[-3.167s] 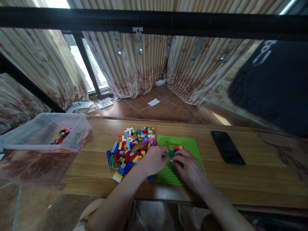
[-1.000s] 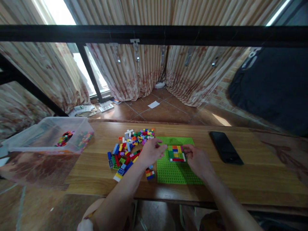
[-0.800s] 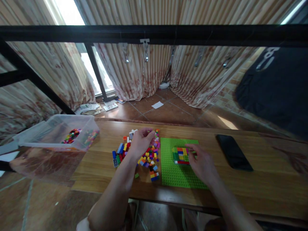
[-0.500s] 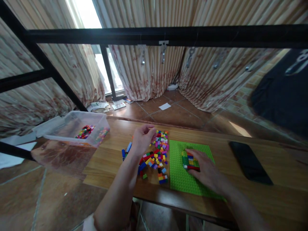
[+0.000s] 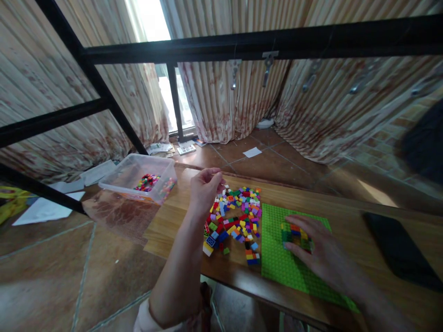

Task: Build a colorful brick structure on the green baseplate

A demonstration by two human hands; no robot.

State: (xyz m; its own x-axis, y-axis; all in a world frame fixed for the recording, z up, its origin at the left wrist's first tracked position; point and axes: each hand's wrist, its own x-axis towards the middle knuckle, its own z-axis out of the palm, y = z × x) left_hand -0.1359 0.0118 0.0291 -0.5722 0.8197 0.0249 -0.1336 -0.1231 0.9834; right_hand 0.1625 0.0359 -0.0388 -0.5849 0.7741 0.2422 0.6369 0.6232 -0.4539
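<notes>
My left hand [image 5: 205, 186] is raised above the far left edge of a pile of small coloured bricks [image 5: 236, 217], fingers pinched together; what they hold is too small to see. My right hand [image 5: 320, 251] lies with spread fingers on the green baseplate [image 5: 281, 263], partly covering a small multicoloured block of bricks [image 5: 295, 234] built on it.
A clear plastic tub [image 5: 140, 178] with more bricks sits at the left end of the wooden table [image 5: 173, 221]. A black phone [image 5: 398, 249] lies at the right. A black metal frame [image 5: 242, 44] crosses overhead. Papers [image 5: 48, 207] lie on the tiled floor.
My left hand left the baseplate, crossed to the brick pile and lifted with fingers pinched. My right hand settled flat over the built block. The view swung left.
</notes>
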